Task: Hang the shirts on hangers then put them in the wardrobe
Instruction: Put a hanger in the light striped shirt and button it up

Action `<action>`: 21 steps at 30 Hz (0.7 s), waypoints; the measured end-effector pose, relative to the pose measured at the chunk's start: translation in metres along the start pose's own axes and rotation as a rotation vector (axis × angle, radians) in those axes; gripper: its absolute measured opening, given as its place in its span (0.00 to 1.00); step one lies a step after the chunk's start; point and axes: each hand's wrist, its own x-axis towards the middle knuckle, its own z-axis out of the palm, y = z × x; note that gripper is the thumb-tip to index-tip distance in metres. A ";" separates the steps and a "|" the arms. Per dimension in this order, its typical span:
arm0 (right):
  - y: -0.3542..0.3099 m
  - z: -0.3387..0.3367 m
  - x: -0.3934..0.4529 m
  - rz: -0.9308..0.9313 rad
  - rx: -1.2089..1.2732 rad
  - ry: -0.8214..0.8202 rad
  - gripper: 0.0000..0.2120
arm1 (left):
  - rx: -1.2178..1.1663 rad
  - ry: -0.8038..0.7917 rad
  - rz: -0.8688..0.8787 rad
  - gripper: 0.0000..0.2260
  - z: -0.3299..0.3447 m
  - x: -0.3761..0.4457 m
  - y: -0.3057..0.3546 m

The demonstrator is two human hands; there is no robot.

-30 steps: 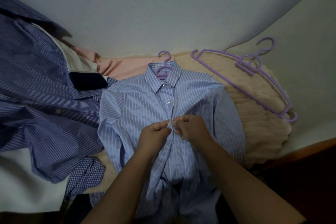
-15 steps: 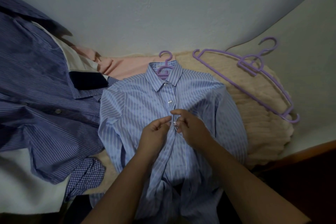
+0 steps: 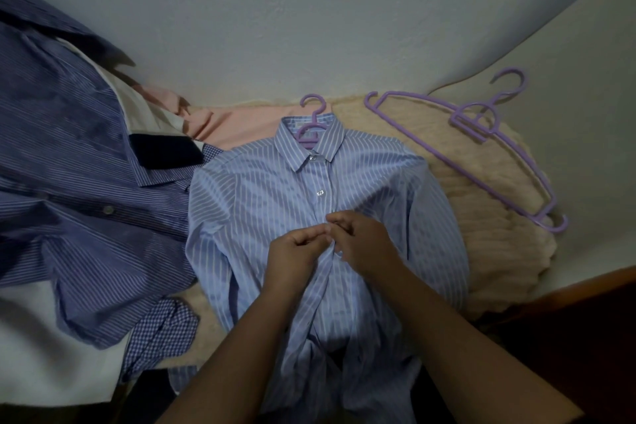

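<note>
Currently the light-blue striped shirt (image 3: pixel 275 217), centre frame on its purple hanger (image 3: pixel 311 127), lies soft, light and limp. Left hand (image 3: pixel 294 253) and right hand (image 3: pixel 364 244) pinch its placket. Lift by the hanger hook; loose fabric sags and slides.

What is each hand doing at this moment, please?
Left hand: pinches the front placket of the light blue striped shirt.
Right hand: pinches the same placket from the other side.
</note>
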 end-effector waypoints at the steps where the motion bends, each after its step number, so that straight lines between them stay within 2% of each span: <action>1: 0.001 0.000 0.001 0.002 0.001 -0.001 0.10 | -0.018 -0.005 -0.006 0.09 0.000 0.000 -0.001; 3: 0.003 0.000 0.004 0.010 -0.002 -0.009 0.09 | -0.056 -0.013 -0.032 0.11 0.000 0.001 0.000; 8: 0.005 0.000 0.007 0.012 -0.013 -0.016 0.10 | -0.133 0.025 -0.095 0.06 0.002 0.002 0.004; 15: 0.004 0.000 0.004 0.008 0.003 -0.006 0.10 | -0.165 0.024 -0.117 0.04 0.002 0.003 0.003; 21: -0.002 -0.002 0.006 0.079 0.006 -0.048 0.09 | -0.148 0.014 -0.043 0.09 0.002 0.002 0.002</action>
